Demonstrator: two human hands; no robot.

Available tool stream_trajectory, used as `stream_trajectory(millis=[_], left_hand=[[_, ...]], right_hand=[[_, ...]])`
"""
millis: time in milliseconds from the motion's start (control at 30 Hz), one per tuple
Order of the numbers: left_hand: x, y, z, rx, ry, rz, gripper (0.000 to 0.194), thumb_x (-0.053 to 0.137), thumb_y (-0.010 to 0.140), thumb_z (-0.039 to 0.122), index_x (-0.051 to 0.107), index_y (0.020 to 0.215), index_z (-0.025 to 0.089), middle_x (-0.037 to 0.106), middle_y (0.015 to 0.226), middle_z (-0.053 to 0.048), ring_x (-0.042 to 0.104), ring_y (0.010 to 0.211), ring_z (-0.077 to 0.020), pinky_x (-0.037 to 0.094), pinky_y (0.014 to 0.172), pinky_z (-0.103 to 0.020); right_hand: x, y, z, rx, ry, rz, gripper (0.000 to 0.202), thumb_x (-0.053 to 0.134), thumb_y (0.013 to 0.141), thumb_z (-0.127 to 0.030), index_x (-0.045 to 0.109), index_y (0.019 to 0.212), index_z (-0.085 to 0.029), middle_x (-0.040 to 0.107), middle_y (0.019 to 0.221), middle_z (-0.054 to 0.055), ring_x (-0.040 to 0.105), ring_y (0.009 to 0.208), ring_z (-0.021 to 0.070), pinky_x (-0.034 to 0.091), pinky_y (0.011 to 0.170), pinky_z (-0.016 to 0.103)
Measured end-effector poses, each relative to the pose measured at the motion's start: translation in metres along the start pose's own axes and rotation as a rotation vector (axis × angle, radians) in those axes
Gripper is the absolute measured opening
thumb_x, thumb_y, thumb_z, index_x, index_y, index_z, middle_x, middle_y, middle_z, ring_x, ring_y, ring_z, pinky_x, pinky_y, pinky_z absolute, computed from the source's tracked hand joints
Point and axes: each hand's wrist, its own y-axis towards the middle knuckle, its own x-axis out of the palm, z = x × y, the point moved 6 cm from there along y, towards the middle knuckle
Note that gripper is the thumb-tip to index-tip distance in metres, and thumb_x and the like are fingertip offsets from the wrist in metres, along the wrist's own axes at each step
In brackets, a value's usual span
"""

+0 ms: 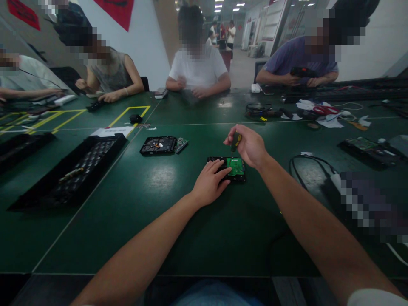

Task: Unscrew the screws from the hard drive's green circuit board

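A hard drive with a green circuit board (236, 167) lies flat on the green table in front of me. My left hand (213, 178) rests on its left part, fingers spread over the black casing and the board's edge. Above the drive's far right side, my right hand (247, 142) is closed round a screwdriver (236, 141) with a dark and yellow handle. The screwdriver points down toward the board; whether its tip touches is too small to tell. To the left lies another hard drive (157, 145), with a loose circuit board (181, 145) against its right end.
A long black tray (73, 174) stands at the left. On the right are a black cable (295, 159), another drive with a board (366, 146) and a pile of gloves and papers (325, 111). Several people sit along the table's far side.
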Motion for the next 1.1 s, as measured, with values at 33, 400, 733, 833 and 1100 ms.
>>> stream_trajectory(millis=[33,400,733,833,1100], left_hand=[[0.000,0.000,0.000,0.001,-0.002,0.001,0.045,0.063,0.104,0.036,0.064,0.147,0.021,0.050,0.163,-0.015,0.042,0.156,-0.0341,0.034,0.129,-0.060],[-0.001,0.001,0.003,0.003,0.003,0.004,0.045,0.062,0.104,0.037,0.064,0.146,0.021,0.051,0.163,-0.016,0.043,0.156,-0.0337,0.034,0.128,-0.060],[0.001,0.000,0.000,0.010,0.007,0.010,0.045,0.063,0.104,0.036,0.063,0.147,0.023,0.050,0.164,-0.014,0.042,0.156,-0.0333,0.034,0.129,-0.060],[0.001,0.000,0.000,0.008,0.005,0.008,0.045,0.063,0.104,0.036,0.063,0.147,0.023,0.050,0.163,-0.014,0.042,0.156,-0.0333,0.033,0.129,-0.060],[-0.001,0.000,0.001,0.008,0.002,-0.001,0.045,0.062,0.104,0.037,0.063,0.147,0.023,0.049,0.164,-0.014,0.042,0.156,-0.0330,0.034,0.129,-0.060]], right_hand=[[0.000,0.000,0.001,0.010,0.020,0.009,0.033,0.071,0.090,-0.053,0.067,0.077,-0.023,0.061,0.071,-0.001,0.066,0.073,0.0170,0.057,0.082,0.034],[-0.001,-0.002,-0.001,-0.004,0.006,0.038,0.030,0.079,0.086,-0.047,0.058,0.081,-0.026,0.062,0.070,-0.005,0.066,0.072,0.0165,0.056,0.082,0.034],[0.003,-0.002,-0.002,-0.026,-0.002,-0.030,0.027,0.072,0.092,-0.046,0.070,0.079,-0.023,0.067,0.081,0.000,0.068,0.078,0.0161,0.056,0.081,0.033],[-0.002,0.000,0.001,-0.023,0.028,0.024,0.022,0.075,0.090,-0.043,0.067,0.084,-0.024,0.067,0.076,-0.002,0.068,0.072,0.0150,0.056,0.078,0.032],[0.000,-0.001,-0.003,-0.009,-0.018,0.023,0.027,0.081,0.088,-0.045,0.064,0.085,-0.025,0.071,0.081,-0.002,0.069,0.077,0.0149,0.057,0.082,0.032]])
